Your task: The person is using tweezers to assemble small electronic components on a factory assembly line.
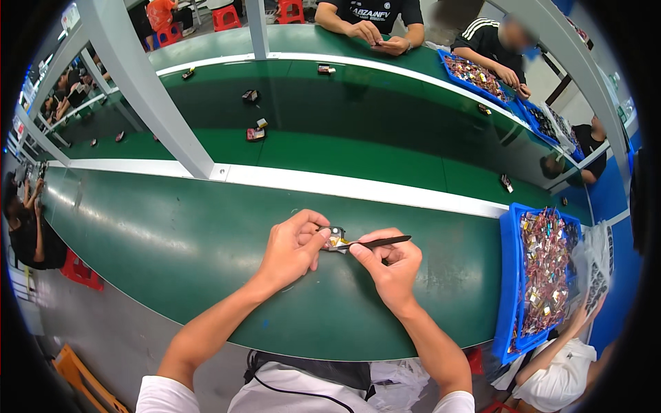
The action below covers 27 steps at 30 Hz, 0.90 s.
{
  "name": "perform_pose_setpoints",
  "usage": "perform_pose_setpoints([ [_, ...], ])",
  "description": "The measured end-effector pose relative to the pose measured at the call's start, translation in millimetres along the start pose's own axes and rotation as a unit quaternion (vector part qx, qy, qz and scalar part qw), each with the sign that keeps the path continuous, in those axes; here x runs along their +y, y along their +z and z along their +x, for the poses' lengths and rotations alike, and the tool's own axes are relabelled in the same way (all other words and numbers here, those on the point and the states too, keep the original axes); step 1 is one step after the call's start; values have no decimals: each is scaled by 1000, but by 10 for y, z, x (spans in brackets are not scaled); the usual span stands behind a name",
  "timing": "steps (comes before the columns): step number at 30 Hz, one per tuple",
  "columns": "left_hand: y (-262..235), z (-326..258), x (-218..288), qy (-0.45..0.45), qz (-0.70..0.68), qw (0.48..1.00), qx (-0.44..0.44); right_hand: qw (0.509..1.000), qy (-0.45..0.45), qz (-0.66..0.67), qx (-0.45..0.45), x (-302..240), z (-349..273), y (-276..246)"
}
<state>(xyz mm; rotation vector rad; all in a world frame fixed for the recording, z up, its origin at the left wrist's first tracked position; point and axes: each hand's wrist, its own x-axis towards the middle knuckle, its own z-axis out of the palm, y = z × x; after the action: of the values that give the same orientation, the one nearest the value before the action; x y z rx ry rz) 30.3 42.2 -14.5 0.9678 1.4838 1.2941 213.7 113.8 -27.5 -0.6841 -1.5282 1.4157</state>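
Above the green tabletop, my left hand pinches a small black electronic device between thumb and fingers. Its inside faces up, showing a pale part with a yellow patch. From the right, my right hand grips dark tweezers with the slim tip pointing left at the device. The tip meets the device's near right side; whether it clasps a part is too small to tell.
At my right stands a blue tray heaped with small wired parts. Beyond a white rail, a green conveyor belt carries several small devices. A grey post rises at left. Several co-workers sit around, one opposite.
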Motion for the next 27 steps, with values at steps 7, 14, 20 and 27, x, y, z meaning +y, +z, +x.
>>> perform_pose_setpoints([
  [7, 25, -50, -100, 66, 34, 997, 20, 993, -27, -110, 17, 15, 35, -14],
  [14, 55, -56, -183, 129, 67, 989, 40, 988, -21, -154, 13, 38, 33, -48],
  [20, 84, -69, -171, 140, 76, 986, 45, 989, -7, -148, -4, 55, 28, -62],
  [27, 87, -85, -136, 139, 55, 988, 28, 996, 85, -26, 0, 10, 65, -72],
])
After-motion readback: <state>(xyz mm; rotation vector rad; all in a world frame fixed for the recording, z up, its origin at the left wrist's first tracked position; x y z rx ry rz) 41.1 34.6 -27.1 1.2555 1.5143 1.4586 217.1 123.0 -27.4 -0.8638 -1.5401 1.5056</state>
